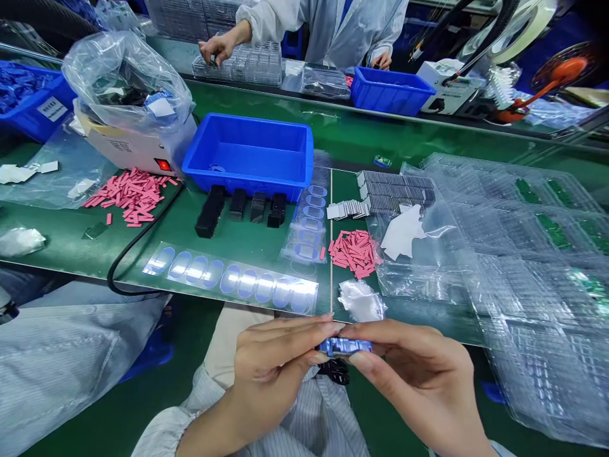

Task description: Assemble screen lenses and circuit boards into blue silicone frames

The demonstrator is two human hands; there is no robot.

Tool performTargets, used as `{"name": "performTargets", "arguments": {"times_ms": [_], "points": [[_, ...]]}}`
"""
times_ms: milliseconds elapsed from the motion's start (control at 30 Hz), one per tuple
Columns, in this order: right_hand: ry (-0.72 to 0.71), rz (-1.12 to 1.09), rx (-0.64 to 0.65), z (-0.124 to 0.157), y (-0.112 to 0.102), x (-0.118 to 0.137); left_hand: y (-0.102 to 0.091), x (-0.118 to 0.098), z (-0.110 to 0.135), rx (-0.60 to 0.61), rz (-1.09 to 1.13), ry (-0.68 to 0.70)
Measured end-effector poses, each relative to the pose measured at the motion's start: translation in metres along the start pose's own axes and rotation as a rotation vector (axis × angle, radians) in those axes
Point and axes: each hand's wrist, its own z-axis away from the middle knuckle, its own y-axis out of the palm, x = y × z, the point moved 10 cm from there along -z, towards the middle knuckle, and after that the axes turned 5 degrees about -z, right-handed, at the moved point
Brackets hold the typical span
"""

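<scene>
Between the fingertips of both hands is a small blue plastic part (346,346), held in front of the table's near edge. My left hand (280,355) pinches its left end. My right hand (419,374) grips the other end between thumb and fingers; much of the part is covered. Just beyond them lie a crumpled clear plastic piece (362,301) and a pile of pink strips (356,252). A clear sheet of oval stickers (228,279) lies to the left along the edge.
A blue bin (247,184) stands mid-table behind several black blocks (209,212). Grey stacked pieces (397,190) lie right of it. Clear trays (533,304) with green circuit boards overhang the right edge. Across the table, a co-worker's hand (221,49) reaches into a clear tray.
</scene>
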Motion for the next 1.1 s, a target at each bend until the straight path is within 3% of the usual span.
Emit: {"name": "performTargets", "arguments": {"times_ms": [133, 233, 400, 533, 633, 733, 967, 1100], "points": [[0.167, -0.083, 0.044, -0.003, 0.005, -0.019, -0.003, 0.024, 0.006, -0.061, 0.064, -0.285], [0.151, -0.070, 0.141, -0.005, 0.009, -0.020, -0.006, 0.039, 0.010, -0.121, 0.138, -0.433], [0.016, 0.054, 0.085, -0.004, 0.000, -0.014, -0.003, 0.037, 0.008, -0.100, 0.169, -0.402], [0.191, -0.164, 0.130, -0.001, 0.005, -0.034, 0.002, 0.043, 0.011, -0.059, 0.231, -0.453], [0.258, -0.268, 0.181, 0.000, 0.008, -0.039, 0.003, 0.031, 0.006, -0.011, 0.156, -0.297], [0.169, -0.173, 0.163, -0.004, 0.000, -0.030, 0.000, 0.018, 0.000, -0.009, 0.046, -0.149], [-0.181, 0.203, 0.165, -0.011, -0.010, -0.002, -0.001, 0.026, -0.004, -0.050, 0.106, -0.235], [-0.334, 0.300, 0.184, -0.012, -0.001, 0.010, -0.006, 0.023, -0.009, -0.102, 0.061, -0.151]]}}
